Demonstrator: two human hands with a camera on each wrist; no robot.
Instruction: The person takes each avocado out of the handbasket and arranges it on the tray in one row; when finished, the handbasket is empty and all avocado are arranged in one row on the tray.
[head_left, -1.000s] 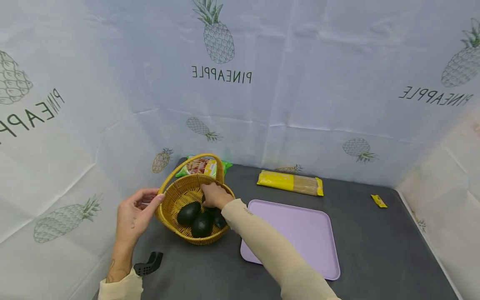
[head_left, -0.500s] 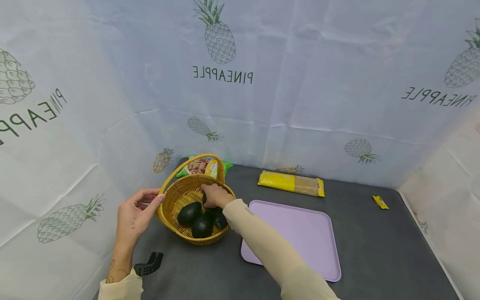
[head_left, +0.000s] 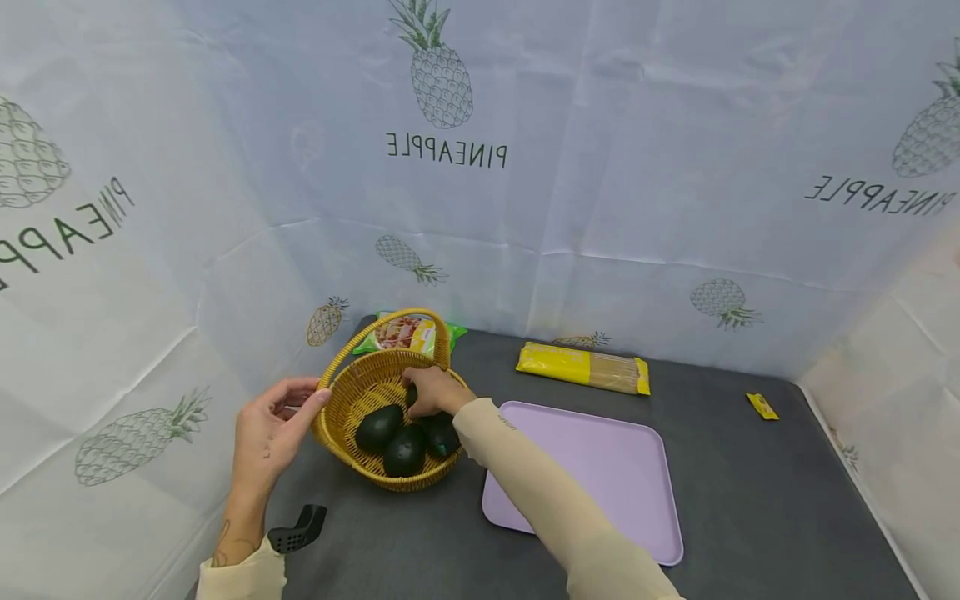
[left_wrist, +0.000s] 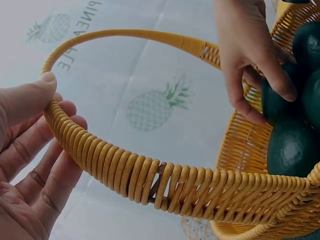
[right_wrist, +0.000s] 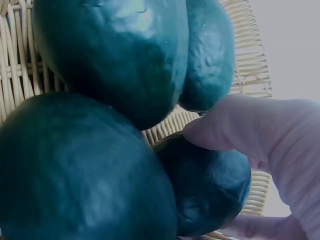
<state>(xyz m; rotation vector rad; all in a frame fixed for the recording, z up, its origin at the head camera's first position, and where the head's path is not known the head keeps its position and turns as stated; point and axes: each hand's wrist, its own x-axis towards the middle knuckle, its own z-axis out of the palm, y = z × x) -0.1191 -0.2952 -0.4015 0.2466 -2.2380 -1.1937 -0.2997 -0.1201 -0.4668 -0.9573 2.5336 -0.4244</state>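
Observation:
A yellow wicker basket [head_left: 357,390] with a tall arched handle [left_wrist: 102,159] holds several dark green avocados [head_left: 378,428]. My left hand [head_left: 264,440] pinches the handle's left side between thumb and fingers. Inside the basket, toward its right wall, my right hand [head_left: 437,392] grips one avocado [right_wrist: 207,187], thumb on one side and fingers on the other. In the right wrist view that avocado lies close against a larger-looking one [right_wrist: 85,175]. Most of the right fingers are hidden behind the held avocado there.
A lilac tray [head_left: 600,467] lies right of the basket, partly under the right sleeve. Behind it is a yellow pack of noodles or pasta [head_left: 581,367]. A green food packet [head_left: 405,333] sits behind the basket. One small yellow packet [head_left: 762,406] lies far right.
My right hand has shifted slightly to the right within the basket, and more of the avocados near its wrist shows. My left hand keeps its hold on the handle.

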